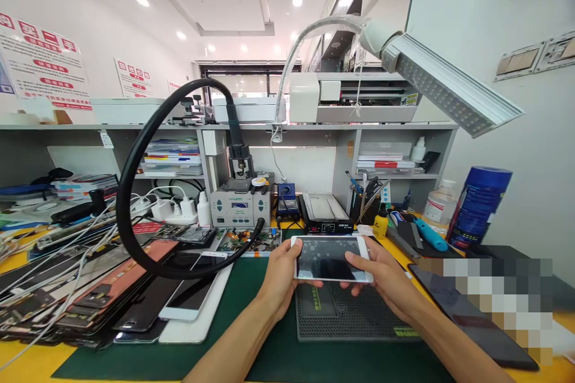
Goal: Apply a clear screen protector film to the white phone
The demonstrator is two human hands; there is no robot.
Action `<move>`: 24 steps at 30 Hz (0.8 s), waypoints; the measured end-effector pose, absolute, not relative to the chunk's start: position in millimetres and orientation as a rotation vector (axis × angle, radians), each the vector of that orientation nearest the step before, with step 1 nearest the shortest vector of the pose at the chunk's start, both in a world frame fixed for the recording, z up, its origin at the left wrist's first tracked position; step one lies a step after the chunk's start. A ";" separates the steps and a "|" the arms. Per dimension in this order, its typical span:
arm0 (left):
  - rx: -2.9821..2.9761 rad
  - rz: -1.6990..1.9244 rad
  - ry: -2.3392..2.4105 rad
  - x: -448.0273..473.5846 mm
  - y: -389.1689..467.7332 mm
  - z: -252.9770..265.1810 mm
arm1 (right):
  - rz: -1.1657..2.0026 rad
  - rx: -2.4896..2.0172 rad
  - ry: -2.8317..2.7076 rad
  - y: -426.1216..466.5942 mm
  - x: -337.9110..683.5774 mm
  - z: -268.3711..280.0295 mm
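Note:
A white-framed smartphone [330,257] is held sideways above the work mat, its dark screen facing me and spotted with pale round marks. My left hand [281,275] grips its left end, thumb on the frame and fingers behind. At the other end, my right hand [381,269] is closed on the phone with the thumb resting on the screen. Beneath the phone lies a dark perforated pad [354,317] on the green mat [251,311].
Left of the mat are stacked phones and screens [130,287] with white cables over them. A black hose [128,191] loops up from the hot-air station [240,206]. Overhead right hangs an LED lamp [453,84]. Bottles and a blue can [480,206] stand at right.

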State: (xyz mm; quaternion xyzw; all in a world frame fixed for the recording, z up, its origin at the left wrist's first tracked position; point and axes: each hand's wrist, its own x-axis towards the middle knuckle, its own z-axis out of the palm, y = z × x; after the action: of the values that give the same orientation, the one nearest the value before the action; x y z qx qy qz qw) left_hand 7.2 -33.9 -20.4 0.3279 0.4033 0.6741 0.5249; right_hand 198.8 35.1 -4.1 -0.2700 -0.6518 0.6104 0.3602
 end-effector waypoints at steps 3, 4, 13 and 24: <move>0.797 1.588 0.918 3.4 -35.2 -19.2 | 1.581 -0.701 -1.661 36.5 201.0 -4.1; 0.806 1.581 0.905 2.1 -35.5 -19.1 | 1.585 -0.700 -1.652 37.0 201.6 -4.2; 0.969 1.461 0.745 -5.1 -41.5 -14.7 | 1.722 -0.740 -1.508 45.0 205.2 -4.0; 0.984 1.355 0.674 -5.1 -52.4 -6.9 | 1.776 -0.682 -1.459 49.6 207.5 -6.9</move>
State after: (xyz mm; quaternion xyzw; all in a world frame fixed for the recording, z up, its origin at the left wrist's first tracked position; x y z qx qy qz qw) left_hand -5.1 -52.4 -6.9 0.4279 0.2932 0.5892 0.6194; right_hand 207.5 49.6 -6.9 -0.2650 -0.5669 0.6902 0.3634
